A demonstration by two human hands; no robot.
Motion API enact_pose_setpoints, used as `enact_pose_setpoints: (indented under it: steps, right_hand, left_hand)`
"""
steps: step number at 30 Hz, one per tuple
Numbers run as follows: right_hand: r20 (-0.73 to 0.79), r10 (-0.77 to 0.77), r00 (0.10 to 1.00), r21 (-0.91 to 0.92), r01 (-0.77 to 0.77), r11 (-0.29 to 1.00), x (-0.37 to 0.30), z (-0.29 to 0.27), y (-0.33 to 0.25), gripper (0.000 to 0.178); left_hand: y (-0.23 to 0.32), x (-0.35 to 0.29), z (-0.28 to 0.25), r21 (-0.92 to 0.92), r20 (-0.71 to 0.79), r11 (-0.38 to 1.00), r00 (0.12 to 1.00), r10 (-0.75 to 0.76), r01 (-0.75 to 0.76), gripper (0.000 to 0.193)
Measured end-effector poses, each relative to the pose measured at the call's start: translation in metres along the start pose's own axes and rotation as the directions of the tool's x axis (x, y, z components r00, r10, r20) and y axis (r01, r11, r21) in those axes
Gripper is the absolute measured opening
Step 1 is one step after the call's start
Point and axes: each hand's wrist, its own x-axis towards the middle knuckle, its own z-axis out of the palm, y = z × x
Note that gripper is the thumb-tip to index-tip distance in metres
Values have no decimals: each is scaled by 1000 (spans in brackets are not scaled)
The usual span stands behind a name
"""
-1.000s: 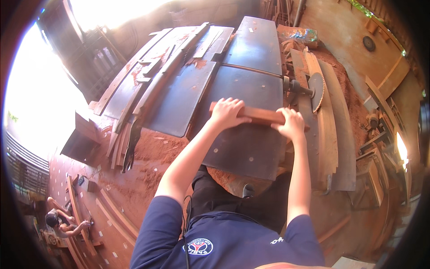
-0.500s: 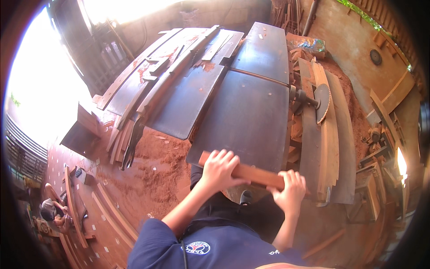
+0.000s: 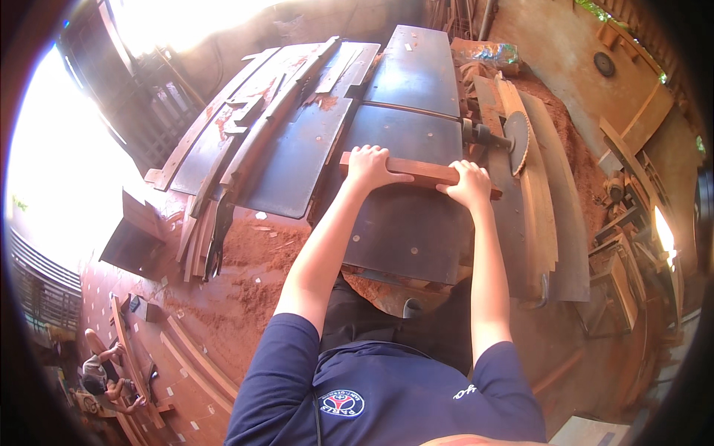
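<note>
Over dark metal bench (image 3: 401, 230), clamping reddish wooden block (image 3: 428, 169) in fingers (image 3: 367, 152) of left hand (image 3: 370, 169) and right hand (image 3: 470, 183), with its underside hidden.

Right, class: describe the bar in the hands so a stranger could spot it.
Find the big, central dark tabletop. Over it, the left hand and right hand grip a reddish-brown wooden bar near its ends. Unlike the longer, paler board by the saw blade, it is short and held.

Block (image 3: 422, 171) over the machine table (image 3: 401, 241), saw blade (image 3: 518, 141) to its right, boards (image 3: 195, 370) on the floor (image 3: 212, 323) at left.
</note>
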Motion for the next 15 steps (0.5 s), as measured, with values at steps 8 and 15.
enact_pose_setpoints:
  steps: [8, 15]
  right_hand:
    - [-38, 16, 999, 57, -14, 998, -101, -38, -49, 55]
    - [26, 76, 997, 47, -77, 996, -219, -94, -107, 53]
  left_hand:
    - [37, -97, -47, -76, -153, 995, 987, 52, -64, 79]
    - [81, -198, -126, -110, 76, 993, 996, 42, -33, 78]
